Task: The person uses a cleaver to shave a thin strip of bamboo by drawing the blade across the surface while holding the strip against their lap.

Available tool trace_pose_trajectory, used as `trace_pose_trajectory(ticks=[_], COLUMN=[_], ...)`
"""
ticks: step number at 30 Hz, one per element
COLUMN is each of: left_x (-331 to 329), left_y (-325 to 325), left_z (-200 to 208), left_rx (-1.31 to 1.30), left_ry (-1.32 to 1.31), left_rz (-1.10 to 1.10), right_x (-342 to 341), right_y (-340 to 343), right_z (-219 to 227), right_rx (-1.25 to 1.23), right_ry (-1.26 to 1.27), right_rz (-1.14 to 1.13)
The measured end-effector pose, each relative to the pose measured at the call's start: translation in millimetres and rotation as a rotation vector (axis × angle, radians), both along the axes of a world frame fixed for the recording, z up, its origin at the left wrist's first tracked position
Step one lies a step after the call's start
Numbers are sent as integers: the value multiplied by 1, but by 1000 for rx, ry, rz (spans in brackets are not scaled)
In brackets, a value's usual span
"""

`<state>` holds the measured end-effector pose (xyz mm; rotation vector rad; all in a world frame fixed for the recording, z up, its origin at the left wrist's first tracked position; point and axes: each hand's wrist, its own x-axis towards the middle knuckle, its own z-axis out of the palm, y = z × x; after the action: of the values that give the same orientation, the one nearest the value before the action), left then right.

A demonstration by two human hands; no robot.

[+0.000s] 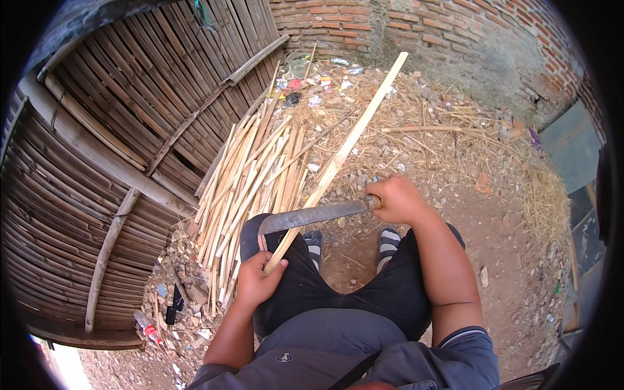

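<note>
Left hand point(257, 279) fisted, lower centre-left of frame, forearm bent. Right hand point(398, 200) clenched at centre, forearm extended from lower right.

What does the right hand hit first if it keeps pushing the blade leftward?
The right hand points its machete blade left across the long bamboo strip; it already lies against it. Beyond lies the split bamboo pile, though depth is unclear.

My outdoor bamboo-splitting yard, bare dirt ground point(494, 240) strewn with straw, heap of pale split bamboo slats point(250, 182) beside me, curved woven bamboo fence point(97, 149), rough red brick wall point(416, 29) behind
</note>
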<state>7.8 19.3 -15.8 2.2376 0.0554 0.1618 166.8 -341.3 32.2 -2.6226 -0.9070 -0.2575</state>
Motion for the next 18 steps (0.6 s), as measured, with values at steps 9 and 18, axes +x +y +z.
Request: trace_pose_trajectory(ticks=[9,18], left_x=[2,1], left_y=[1,0], left_z=[-4,-3], left_rx=[29,43], left_ry=[-39,-35], left_rz=[-22,-15], right_x=[1,0], right_y=[-7,-6], right_z=[2,2], right_rx=[27,26], right_ry=[30,58], right_rz=[-29,-50])
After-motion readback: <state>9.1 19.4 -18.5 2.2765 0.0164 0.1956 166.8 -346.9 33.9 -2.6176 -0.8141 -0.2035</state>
